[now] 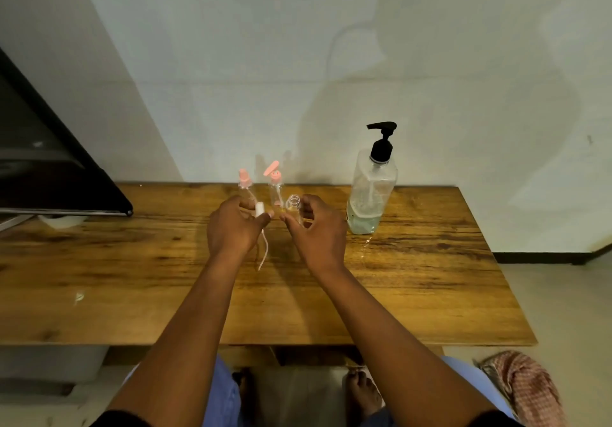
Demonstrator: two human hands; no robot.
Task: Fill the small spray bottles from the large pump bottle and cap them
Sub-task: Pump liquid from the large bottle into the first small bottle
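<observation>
My left hand pinches a white spray cap whose thin dip tube hangs down over the wooden table. My right hand grips a small clear bottle with an open, uncapped neck. Behind the hands stand two small clear bottles with pink caps: one with its cap on, one with its flip lid open. To the right stands the large clear pump bottle with a black pump head, holding a low level of pale green liquid.
A dark screen or panel leans at the table's left rear. A white wall runs right behind the table. A checked cloth lies on the floor at the lower right. My legs and feet show under the table's front edge.
</observation>
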